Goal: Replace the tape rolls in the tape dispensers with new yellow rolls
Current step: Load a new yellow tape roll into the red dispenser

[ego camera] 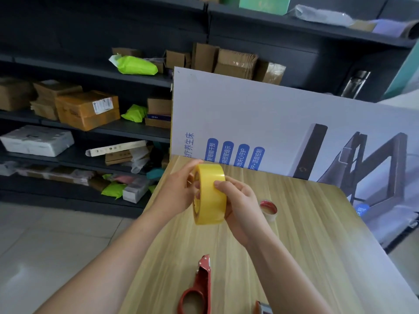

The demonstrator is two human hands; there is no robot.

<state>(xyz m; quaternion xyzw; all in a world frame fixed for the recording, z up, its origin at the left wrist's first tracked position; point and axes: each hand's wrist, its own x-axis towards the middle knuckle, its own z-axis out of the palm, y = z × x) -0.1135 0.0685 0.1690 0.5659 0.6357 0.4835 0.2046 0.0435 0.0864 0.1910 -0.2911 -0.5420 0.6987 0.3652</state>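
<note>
I hold a yellow tape roll (209, 196) upright above the wooden table (306, 234), with both hands on it. My left hand (179, 189) grips its left side, fingers at the core. My right hand (240, 207) wraps its right side, thumb on the outer face. A red tape dispenser (199, 288) lies on the table near me, its roll holder showing no roll. Part of a second dispenser (263, 308) peeks in at the bottom edge. A small, nearly used-up roll with a red core (268, 209) sits on the table just right of my right hand.
A large printed white board (283, 123) leans upright along the table's far edge. Dark shelves (90, 75) to the left hold cardboard boxes and green parcels. Tiled floor (45, 245) lies left of the table.
</note>
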